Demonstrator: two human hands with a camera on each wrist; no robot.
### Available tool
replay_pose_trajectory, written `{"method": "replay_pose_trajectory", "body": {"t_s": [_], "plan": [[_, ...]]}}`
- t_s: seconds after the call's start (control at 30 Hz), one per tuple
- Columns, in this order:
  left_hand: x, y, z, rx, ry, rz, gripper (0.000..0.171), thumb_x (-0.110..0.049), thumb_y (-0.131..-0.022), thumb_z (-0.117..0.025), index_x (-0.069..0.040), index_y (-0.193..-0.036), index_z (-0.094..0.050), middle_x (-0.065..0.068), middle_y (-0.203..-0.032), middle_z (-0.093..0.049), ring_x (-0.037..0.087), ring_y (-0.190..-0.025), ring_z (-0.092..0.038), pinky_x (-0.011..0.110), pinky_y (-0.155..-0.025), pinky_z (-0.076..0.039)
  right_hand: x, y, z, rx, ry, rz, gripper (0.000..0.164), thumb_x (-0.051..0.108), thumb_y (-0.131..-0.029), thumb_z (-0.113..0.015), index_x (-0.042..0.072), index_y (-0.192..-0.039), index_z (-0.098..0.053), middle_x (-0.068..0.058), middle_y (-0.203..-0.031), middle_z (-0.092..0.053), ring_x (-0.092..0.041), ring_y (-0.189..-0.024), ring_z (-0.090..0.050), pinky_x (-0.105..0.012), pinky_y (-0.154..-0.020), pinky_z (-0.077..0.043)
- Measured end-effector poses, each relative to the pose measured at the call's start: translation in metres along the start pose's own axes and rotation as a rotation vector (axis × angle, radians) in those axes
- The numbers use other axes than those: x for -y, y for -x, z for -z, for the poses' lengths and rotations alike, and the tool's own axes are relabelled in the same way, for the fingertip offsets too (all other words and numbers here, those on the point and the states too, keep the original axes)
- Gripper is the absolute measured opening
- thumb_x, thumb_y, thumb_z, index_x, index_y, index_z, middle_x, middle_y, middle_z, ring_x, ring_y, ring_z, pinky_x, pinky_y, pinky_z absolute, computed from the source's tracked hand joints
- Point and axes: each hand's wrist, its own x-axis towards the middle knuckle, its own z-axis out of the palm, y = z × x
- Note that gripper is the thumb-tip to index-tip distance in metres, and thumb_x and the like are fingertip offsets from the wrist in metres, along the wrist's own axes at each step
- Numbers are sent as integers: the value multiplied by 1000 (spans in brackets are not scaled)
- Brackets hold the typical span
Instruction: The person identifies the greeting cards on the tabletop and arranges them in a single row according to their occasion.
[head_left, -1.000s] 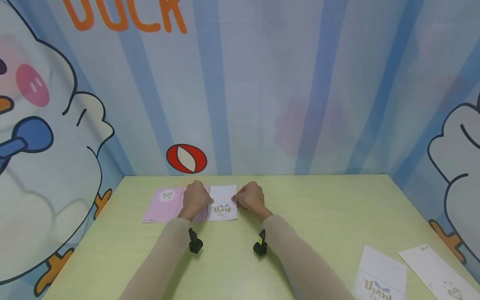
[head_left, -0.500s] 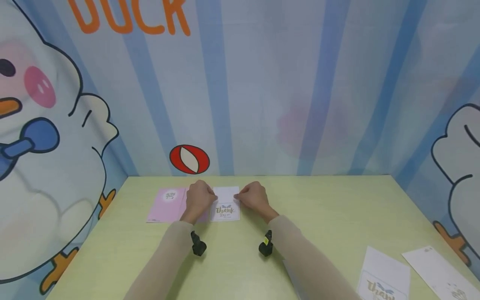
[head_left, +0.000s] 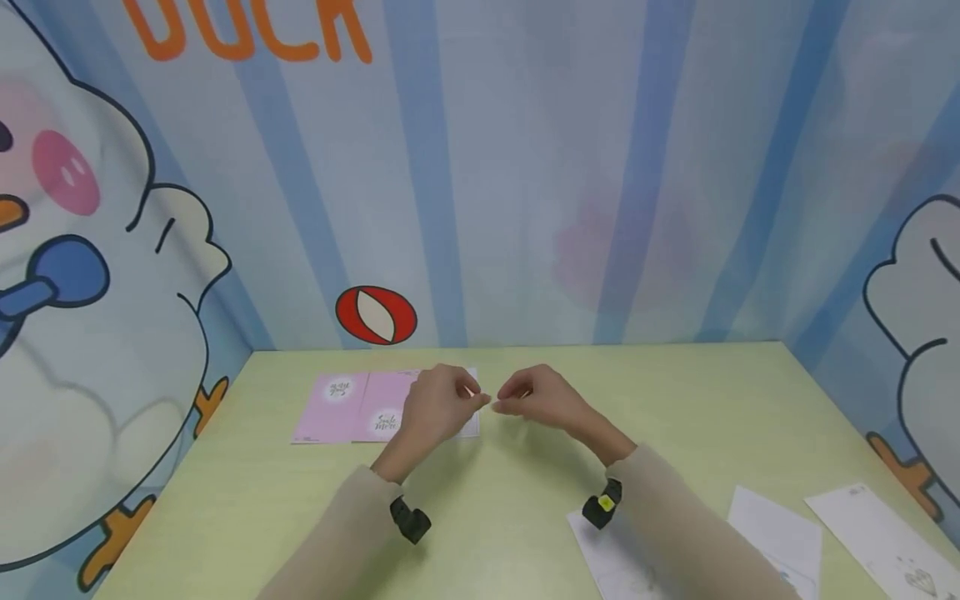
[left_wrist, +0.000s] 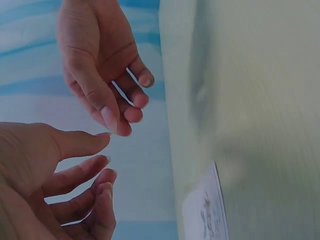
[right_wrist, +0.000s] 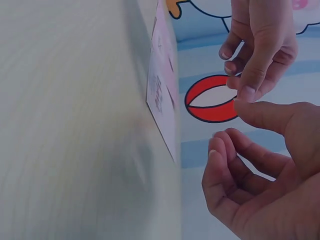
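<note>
My left hand [head_left: 438, 408] and right hand [head_left: 551, 404] hover over the table, fingertips almost meeting. In the left wrist view, the left hand [left_wrist: 65, 185] has loosely bent fingers with nothing between them. The right wrist view shows the right hand [right_wrist: 265, 175] relaxed in the same way, thumb tip by the left thumb. A white thank-you card [head_left: 471, 427] lies on the table, mostly hidden behind the left hand. To its left lie two pink cards in a row, one with round white lettering [head_left: 326, 417], the other [head_left: 378, 404] reading "Smile".
Nearer me on the right lie more white cards: one under the right forearm [head_left: 600, 550], one beside it [head_left: 780, 529], and one with a heart drawing [head_left: 873, 533]. A printed duck backdrop [head_left: 525, 208] rises behind the pale yellow table [head_left: 675, 425].
Both hands have let go of the white card's edges and lifted off it. The left hand moved right, now covering much of that card; the right forearm swung right, uncovering a white card below.
</note>
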Motion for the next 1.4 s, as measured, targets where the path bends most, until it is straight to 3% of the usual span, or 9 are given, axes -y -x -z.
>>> {"method": "replay_pose_trajectory", "body": {"t_s": [0.27, 0.4, 0.63, 0.77, 0.9, 1.1, 1.23, 1.4], "plan": [[-37, 18, -14, 90, 74, -106, 21, -27, -93, -81, -11, -106, -80, 7, -96, -77, 18, -80, -68, 29, -62, -52, -9, 42, 28, 47, 57, 58, 20, 24, -96, -76, 8, -108, -77, -7, -101, -77, -22, -90, -72, -31, -79, -55], [-50, 23, -25, 121, 95, -152, 20, -26, -93, -81, -12, -108, -79, 5, -97, -76, 15, -84, -66, 28, -68, -53, -17, 65, 40, 59, 95, 81, 23, 26, -97, -76, 6, -110, -76, -6, -101, -77, -15, -89, -70, -29, -78, -56], [-65, 31, -49, 237, 108, -266, 23, -28, -96, -78, -16, -115, -77, 1, -103, -74, 17, -95, -66, 20, -77, -50, -40, 107, 67, 11, 162, 57, 30, 27, -98, -75, 3, -115, -74, -2, -104, -76, -11, -93, -69, -24, -77, -56], [-74, 33, -59, 286, 29, -368, 28, -33, -97, -77, -16, -120, -75, 1, -109, -73, 15, -99, -65, 18, -80, -50, -48, 127, 84, -28, 208, 37, 30, 27, -99, -74, 4, -119, -74, -3, -109, -77, -13, -96, -72, -26, -76, -57], [-87, 32, -68, 280, -121, -440, 38, -46, -97, -75, -20, -125, -74, -2, -115, -72, 8, -97, -64, 17, -75, -49, -53, 147, 100, -66, 267, 12, 31, 28, -100, -73, 6, -120, -74, -4, -112, -78, -8, -97, -72, -26, -77, -58], [-113, 31, -91, 287, -318, -513, 58, -67, -92, -70, -26, -132, -71, -5, -123, -68, 9, -103, -61, 18, -73, -50, -69, 181, 129, -84, 301, -110, 39, 34, -102, -71, 5, -128, -70, -9, -120, -76, 2, -96, -69, -27, -78, -60], [-128, 31, -105, 345, -393, -582, 67, -76, -89, -66, -30, -139, -66, -9, -128, -62, 7, -107, -58, 16, -77, -49, -80, 198, 138, -113, 343, -197, 45, 36, -101, -71, 3, -130, -68, -15, -124, -74, -14, -100, -72, -35, -81, -62], [-143, 31, -119, 437, -413, -631, 75, -78, -88, -64, -31, -146, -60, -10, -128, -59, 3, -95, -54, 15, -68, -47, -92, 211, 139, -140, 410, -294, 61, 44, -97, -74, -2, -136, -63, -27, -131, -67, -41, -110, -69, -44, -82, -62]]}}
